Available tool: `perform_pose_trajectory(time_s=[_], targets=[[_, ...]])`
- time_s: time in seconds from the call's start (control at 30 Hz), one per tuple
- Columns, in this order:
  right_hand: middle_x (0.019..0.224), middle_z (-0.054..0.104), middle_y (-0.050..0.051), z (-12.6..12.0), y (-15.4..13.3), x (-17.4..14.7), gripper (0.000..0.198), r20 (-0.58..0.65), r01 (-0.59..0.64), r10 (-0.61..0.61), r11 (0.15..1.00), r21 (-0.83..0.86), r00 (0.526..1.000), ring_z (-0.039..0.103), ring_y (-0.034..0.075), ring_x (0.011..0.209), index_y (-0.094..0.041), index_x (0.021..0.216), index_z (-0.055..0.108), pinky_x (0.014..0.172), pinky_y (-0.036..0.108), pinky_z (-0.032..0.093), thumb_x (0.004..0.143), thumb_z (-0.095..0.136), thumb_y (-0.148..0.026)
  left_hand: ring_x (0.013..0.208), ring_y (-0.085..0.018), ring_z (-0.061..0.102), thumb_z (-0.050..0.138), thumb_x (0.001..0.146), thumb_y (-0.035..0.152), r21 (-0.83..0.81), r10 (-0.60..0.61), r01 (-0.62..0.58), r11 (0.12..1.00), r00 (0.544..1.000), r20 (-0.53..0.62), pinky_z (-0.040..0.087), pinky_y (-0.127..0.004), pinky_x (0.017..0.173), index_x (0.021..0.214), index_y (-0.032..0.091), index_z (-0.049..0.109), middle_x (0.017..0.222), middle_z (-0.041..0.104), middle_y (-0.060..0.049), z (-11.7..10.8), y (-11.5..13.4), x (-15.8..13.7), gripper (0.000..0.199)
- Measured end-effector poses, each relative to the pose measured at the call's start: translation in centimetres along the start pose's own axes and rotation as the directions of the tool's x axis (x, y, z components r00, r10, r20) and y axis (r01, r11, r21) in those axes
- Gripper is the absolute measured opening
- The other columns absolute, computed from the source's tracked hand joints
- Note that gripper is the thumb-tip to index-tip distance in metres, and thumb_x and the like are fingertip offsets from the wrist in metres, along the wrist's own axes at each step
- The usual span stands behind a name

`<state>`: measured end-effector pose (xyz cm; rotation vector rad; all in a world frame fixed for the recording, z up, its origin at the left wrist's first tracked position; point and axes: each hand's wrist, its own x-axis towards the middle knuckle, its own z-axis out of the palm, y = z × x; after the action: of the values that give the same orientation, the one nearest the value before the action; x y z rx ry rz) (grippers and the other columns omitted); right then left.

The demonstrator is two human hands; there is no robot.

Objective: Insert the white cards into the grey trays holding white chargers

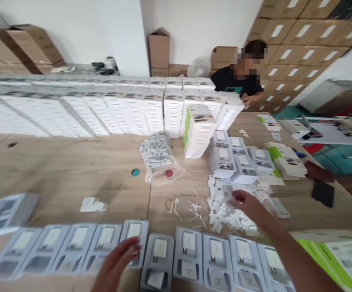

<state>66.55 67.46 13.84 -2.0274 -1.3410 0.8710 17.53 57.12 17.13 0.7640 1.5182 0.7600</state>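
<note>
A row of several grey plastic trays (188,254) lies along the near edge of the wooden table (63,170), each with a small white part in it. My left hand (119,259) rests with open fingers on the edge of one tray (134,235). My right hand (245,204) reaches into a heap of small white pieces (229,213) and its fingers close on one small white piece (228,194). The picture is blurred there.
A long wall of stacked white boxes (109,107) crosses the table. A clear bag of white parts (158,158), a teal disc (135,172), a red disc (169,173), and more trays (230,156) lie mid-table. Another person (242,77) works at the far right. Cardboard cartons (297,36) line the wall.
</note>
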Motion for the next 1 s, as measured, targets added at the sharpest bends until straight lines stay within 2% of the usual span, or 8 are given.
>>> perform_pose_trajectory(time_s=[0.13,0.2,0.27,0.37,0.53,0.7,0.83,1.0], targets=[[0.084,0.07,0.004,13.6,-10.2,-10.6,0.026,0.372,0.175,-0.247,0.96,0.217,0.895,0.064,0.021,0.077,-0.019,0.092,0.065,0.07,0.031,0.051,0.069,0.066,-0.031,0.132,-0.028,0.049,0.081,0.068,0.044,-0.37,-0.021,0.167,0.914,0.93,0.367,0.051,-0.037,0.093,0.127,0.032,0.06,0.145,0.051,-0.006,6.1,0.2,0.1,0.065],[0.09,0.069,0.006,18.3,-13.9,-15.5,0.024,0.446,0.257,-0.335,0.939,0.227,0.83,0.064,0.023,0.083,-0.019,0.093,0.065,0.074,0.033,0.05,0.069,0.064,-0.026,0.116,-0.027,0.061,0.082,0.068,0.04,-0.494,-0.039,0.226,0.84,0.933,0.359,0.052,-0.033,0.083,0.125,0.026,0.06,0.128,0.064,-0.01,6.9,-0.4,0.2,0.063],[0.097,0.069,0.008,21.0,-15.9,-18.7,0.027,0.494,0.309,-0.372,0.928,0.207,0.786,0.063,0.024,0.09,-0.018,0.096,0.066,0.08,0.035,0.048,0.069,0.064,-0.023,0.092,-0.024,0.068,0.08,0.068,0.035,-0.591,-0.097,0.197,0.782,0.975,0.198,0.051,-0.03,0.077,0.113,0.017,0.065,0.097,0.073,-0.01,6.1,-1.5,0.1,0.051],[0.105,0.068,0.008,22.2,-16.4,-20.1,0.034,0.558,0.333,-0.371,0.927,0.174,0.742,0.062,0.025,0.097,-0.021,0.108,0.065,0.088,0.038,0.046,0.075,0.064,-0.029,0.08,-0.024,0.068,0.072,0.073,0.033,-0.653,-0.137,0.168,0.739,0.986,0.099,0.052,-0.034,0.072,0.098,0.011,0.067,0.084,0.072,-0.011,3.2,-3.2,-0.8,0.034],[0.098,0.066,0.005,22.7,-16.0,-19.7,0.042,0.549,0.336,-0.338,0.936,0.108,0.765,0.06,0.023,0.088,-0.022,0.108,0.062,0.081,0.036,0.046,0.07,0.073,-0.038,0.077,-0.026,0.067,0.061,0.085,0.045,-0.547,-0.146,0.323,0.772,0.928,0.342,0.057,-0.041,0.062,0.096,0.011,0.067,0.092,0.069,-0.014,-0.3,-4.0,-3.3,0.037],[0.087,0.066,0.004,25.6,-15.9,-20.1,0.027,0.611,0.233,-0.374,0.925,0.301,0.697,0.06,0.02,0.079,-0.02,0.096,0.067,0.072,0.032,0.048,0.078,0.067,-0.041,0.087,-0.03,0.069,0.061,0.085,0.041,-0.563,-0.11,0.336,0.755,0.911,0.397,0.058,-0.037,0.06,0.112,0.013,0.063,0.095,0.07,-0.015,-1.7,-3.4,-5.1,0.039],[0.076,0.067,0.005,27.8,-15.8,-21.1,0.029,0.604,0.033,-0.301,0.91,0.414,0.738,0.058,0.019,0.066,-0.019,0.084,0.068,0.062,0.032,0.048,0.081,0.064,-0.047,0.095,-0.032,0.069,0.067,0.074,0.019,-0.556,-0.081,0.267,0.787,0.938,0.336,0.058,-0.039,0.071,0.116,0.01,0.061,0.1,0.071,-0.017,-3.8,-3.8,-5.5,0.044],[0.065,0.062,0.001,29.8,-17.3,-22.1,0.032,0.545,-0.069,-0.249,0.865,0.497,0.801,0.052,0.016,0.058,-0.019,0.074,0.063,0.055,0.028,0.044,0.076,0.07,-0.049,0.09,-0.027,0.068,0.07,0.076,0.027,-0.401,-0.072,0.168,0.901,0.967,0.245,0.057,-0.034,0.066,0.115,0.012,0.064,0.098,0.073,-0.014,-6.5,-4.0,-4.5,0.042]])
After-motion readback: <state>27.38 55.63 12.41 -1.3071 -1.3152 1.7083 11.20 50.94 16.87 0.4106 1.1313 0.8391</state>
